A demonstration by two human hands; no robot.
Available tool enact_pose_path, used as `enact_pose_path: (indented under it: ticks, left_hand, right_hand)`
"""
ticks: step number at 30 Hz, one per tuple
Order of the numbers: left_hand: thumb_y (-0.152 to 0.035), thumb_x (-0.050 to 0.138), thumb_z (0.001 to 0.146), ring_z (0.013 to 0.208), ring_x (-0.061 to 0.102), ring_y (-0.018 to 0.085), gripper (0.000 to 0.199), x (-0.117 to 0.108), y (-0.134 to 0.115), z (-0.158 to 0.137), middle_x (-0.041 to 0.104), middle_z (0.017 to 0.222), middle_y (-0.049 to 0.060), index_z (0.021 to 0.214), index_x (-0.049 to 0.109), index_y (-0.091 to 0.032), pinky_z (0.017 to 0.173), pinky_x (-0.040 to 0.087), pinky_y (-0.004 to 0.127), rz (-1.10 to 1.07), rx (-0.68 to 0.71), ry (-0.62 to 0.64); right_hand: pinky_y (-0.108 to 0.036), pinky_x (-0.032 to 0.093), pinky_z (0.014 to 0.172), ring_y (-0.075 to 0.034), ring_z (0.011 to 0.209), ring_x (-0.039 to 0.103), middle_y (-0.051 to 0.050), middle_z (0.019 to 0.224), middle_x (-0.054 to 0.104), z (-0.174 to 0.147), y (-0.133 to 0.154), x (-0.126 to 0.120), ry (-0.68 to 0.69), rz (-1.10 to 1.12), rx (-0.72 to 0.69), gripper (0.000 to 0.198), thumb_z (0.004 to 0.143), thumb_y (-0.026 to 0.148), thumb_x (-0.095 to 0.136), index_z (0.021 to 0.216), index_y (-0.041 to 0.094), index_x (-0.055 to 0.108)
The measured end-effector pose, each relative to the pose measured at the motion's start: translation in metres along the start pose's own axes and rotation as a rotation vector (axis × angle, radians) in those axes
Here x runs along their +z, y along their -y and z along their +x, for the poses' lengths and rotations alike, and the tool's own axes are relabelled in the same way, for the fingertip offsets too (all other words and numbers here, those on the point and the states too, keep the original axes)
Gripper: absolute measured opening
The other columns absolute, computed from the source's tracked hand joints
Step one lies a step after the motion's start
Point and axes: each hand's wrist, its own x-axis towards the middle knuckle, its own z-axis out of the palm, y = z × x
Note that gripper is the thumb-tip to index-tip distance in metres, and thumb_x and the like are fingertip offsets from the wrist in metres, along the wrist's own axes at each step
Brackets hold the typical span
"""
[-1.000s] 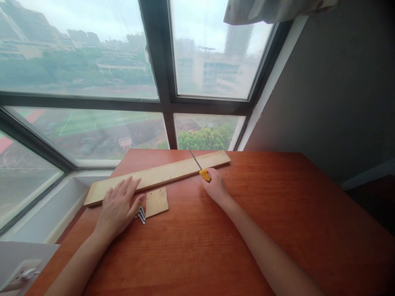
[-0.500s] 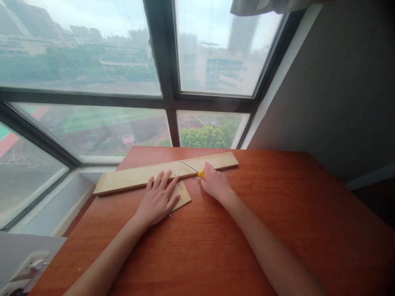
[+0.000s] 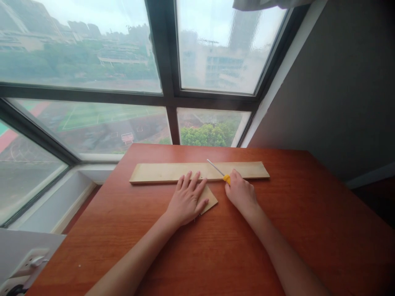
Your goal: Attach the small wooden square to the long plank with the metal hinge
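A long pale wooden board (image 3: 160,172) lies across the table, its long edge nearly level in view. My left hand (image 3: 187,201) rests flat with fingers spread, its fingertips on the board's near edge. Under its thumb and palm is a small pale wooden piece (image 3: 211,201), partly covered. Small metal bits, perhaps screws (image 3: 195,219), poke out beside the palm, too small to make out fully. My right hand (image 3: 242,190) is closed around the yellow handle of a screwdriver (image 3: 217,169), whose shaft points up and left over the board.
The reddish-brown wooden table (image 3: 216,255) reaches to the window frame (image 3: 171,100) at the back. A grey wall (image 3: 333,90) stands on the right. At the lower left is a wall socket (image 3: 32,263) with a plug in it.
The long board has slid right and turned from a slant to nearly level. Both hands, the small wooden piece and the screwdriver have moved right with it.
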Motion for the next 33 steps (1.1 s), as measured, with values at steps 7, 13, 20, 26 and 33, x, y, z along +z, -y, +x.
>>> enact_pose_path:
  ticks: [7, 13, 20, 26, 33]
  left_hand:
    - [-0.054, 0.040, 0.092, 0.145, 0.015, 0.034, 0.063, 0.006, -0.012, 0.013, 0.026, 0.157, 0.008, 0.148, 0.032, -0.026, 0.116, 0.013, 0.054, -0.046, 0.005, -0.013]
    - [-0.054, 0.042, 0.092, 0.144, 0.021, 0.033, 0.062, -0.001, -0.007, 0.012, 0.031, 0.155, 0.010, 0.146, 0.037, -0.024, 0.116, 0.017, 0.052, -0.100, 0.006, -0.028]
    - [-0.036, 0.043, 0.094, 0.137, 0.037, 0.027, 0.048, -0.013, 0.019, 0.011, 0.045, 0.146, 0.012, 0.139, 0.042, -0.019, 0.114, 0.024, 0.050, -0.161, -0.039, -0.057]
    - [-0.030, 0.040, 0.095, 0.135, 0.038, 0.027, 0.041, -0.018, 0.040, 0.011, 0.050, 0.141, 0.012, 0.133, 0.048, -0.017, 0.113, 0.028, 0.050, -0.109, -0.097, -0.052]
    - [-0.039, 0.044, 0.093, 0.141, 0.028, 0.032, 0.047, -0.021, 0.038, 0.007, 0.037, 0.151, 0.012, 0.138, 0.047, -0.025, 0.113, 0.023, 0.054, -0.002, -0.080, 0.036]
  right_hand:
    - [-0.039, 0.054, 0.081, -0.018, 0.097, 0.061, -0.008, 0.120, 0.058, 0.005, -0.017, -0.001, -0.009, 0.043, 0.023, 0.032, 0.092, 0.035, 0.056, 0.119, 0.017, 0.057]
    - [-0.040, 0.053, 0.084, -0.019, 0.099, 0.061, -0.008, 0.119, 0.059, 0.023, -0.015, -0.004, -0.024, 0.160, -0.054, 0.032, 0.092, 0.036, 0.056, 0.119, 0.017, 0.057]
    - [-0.040, 0.053, 0.084, -0.019, 0.099, 0.061, -0.008, 0.119, 0.059, 0.026, 0.005, 0.001, 0.011, 0.270, -0.197, 0.032, 0.093, 0.036, 0.055, 0.119, 0.018, 0.057]
    - [-0.038, 0.053, 0.081, -0.017, 0.094, 0.062, -0.007, 0.113, 0.062, 0.007, 0.016, 0.005, 0.152, 0.320, -0.335, 0.030, 0.093, 0.037, 0.055, 0.115, 0.017, 0.059]
    - [-0.040, 0.052, 0.083, -0.018, 0.094, 0.062, -0.006, 0.107, 0.064, -0.002, 0.019, 0.001, 0.165, 0.322, -0.358, 0.032, 0.092, 0.040, 0.055, 0.114, 0.018, 0.059]
